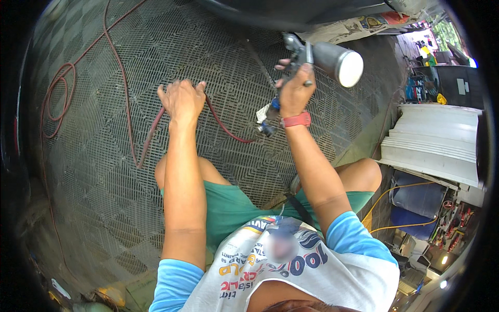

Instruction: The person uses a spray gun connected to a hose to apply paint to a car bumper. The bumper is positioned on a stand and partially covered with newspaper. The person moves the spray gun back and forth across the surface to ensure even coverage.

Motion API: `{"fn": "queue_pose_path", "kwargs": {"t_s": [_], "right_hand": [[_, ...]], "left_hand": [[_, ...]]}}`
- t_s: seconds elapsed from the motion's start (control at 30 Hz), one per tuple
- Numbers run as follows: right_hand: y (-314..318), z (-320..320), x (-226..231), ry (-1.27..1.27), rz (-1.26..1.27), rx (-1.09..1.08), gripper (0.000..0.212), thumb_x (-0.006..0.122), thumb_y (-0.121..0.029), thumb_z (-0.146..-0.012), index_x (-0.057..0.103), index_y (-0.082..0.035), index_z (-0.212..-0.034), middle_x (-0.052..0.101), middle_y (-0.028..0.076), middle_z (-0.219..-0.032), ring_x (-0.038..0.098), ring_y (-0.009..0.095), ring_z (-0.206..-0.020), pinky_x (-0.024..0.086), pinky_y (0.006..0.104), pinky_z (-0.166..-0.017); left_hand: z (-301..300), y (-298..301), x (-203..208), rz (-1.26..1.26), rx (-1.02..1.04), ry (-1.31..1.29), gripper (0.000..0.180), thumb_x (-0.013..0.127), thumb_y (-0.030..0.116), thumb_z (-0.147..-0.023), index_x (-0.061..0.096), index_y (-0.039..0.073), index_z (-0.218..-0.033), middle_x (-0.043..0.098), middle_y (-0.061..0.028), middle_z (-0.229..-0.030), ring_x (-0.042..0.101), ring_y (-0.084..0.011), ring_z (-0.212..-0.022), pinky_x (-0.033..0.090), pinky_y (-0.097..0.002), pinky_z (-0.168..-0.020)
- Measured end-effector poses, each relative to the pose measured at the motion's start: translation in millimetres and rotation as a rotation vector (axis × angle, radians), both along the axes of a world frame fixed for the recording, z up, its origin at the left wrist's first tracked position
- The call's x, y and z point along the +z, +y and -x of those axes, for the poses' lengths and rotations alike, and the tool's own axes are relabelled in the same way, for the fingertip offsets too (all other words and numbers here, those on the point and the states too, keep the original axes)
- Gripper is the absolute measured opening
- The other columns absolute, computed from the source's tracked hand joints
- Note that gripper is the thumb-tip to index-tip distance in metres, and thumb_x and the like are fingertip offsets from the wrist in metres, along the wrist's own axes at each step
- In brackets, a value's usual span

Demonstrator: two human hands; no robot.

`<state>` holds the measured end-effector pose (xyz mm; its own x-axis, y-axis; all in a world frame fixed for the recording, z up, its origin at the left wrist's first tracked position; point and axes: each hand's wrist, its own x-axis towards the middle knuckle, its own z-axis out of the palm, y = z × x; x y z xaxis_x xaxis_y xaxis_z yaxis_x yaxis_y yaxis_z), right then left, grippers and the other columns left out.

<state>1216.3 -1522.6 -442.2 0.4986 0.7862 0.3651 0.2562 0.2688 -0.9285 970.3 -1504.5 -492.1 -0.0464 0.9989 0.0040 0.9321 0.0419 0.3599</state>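
Observation:
My right hand (296, 94), with a red band at the wrist, is closed around the handle of a spray gun (307, 53). The gun is tilted, and its dark cup (328, 59) with a pale round end points to the right. Below the grip hang a small blue-and-black fitting (266, 128) and a white tag (263, 113). My left hand (183, 101) is seen from its back, closed on a red air hose (222, 124). That hose comes out on both sides of the hand and runs right toward the fitting; the fingertips are partly hidden.
Grid floor mats (140, 62) lie under my hands. More red hose (66, 99) loops at the left. A dark curved panel (291, 15) with masking newspaper (358, 28) overhangs the far side. White panels (431, 140) and a cluttered tool shelf (455, 223) stand at the right.

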Motion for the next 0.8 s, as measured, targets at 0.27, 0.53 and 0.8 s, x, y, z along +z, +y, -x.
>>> {"fn": "queue_pose_path", "kwargs": {"t_s": [0.27,0.53,0.8], "right_hand": [[12.4,28.0,-12.5,0.014,0.088,0.313,0.058,0.049,-0.044,-0.112,0.05,-0.006,-0.157,0.074,0.008,-0.099,0.069,0.009,-0.077,0.052,0.0219,-0.05],[25.1,-101.5,-30.9,0.086,0.12,-0.223,0.055,0.038,-0.046,-0.114,0.06,0.003,-0.121,0.073,0.015,-0.096,0.074,0.021,-0.073,0.056,0.0287,-0.044],[33.0,-113.4,-66.6,0.193,0.094,-0.444,0.069,0.032,-0.056,-0.113,0.056,0.006,-0.13,0.073,0.018,-0.098,0.075,0.025,-0.077,0.058,0.0313,-0.045]], "left_hand": [[4.0,-2.7,1.1,0.08,0.0,-0.031,0.044,0.066,0.045,-0.1,0.08,0.003,-0.099,0.078,-0.0178,-0.092,0.072,-0.0347,-0.103,0.032,-0.0567,-0.117],[-2.0,-4.2,4.8,0.108,-0.061,-0.134,0.043,0.066,0.044,-0.1,0.079,0.004,-0.103,0.078,-0.0162,-0.092,0.072,-0.0344,-0.103,0.036,-0.0528,-0.111],[1.2,-4.1,16.3,-0.248,0.093,-0.186,0.044,0.07,0.045,-0.097,0.079,0.006,-0.114,0.078,-0.0135,-0.105,0.07,-0.0299,-0.109,0.034,-0.0512,-0.114]]}}
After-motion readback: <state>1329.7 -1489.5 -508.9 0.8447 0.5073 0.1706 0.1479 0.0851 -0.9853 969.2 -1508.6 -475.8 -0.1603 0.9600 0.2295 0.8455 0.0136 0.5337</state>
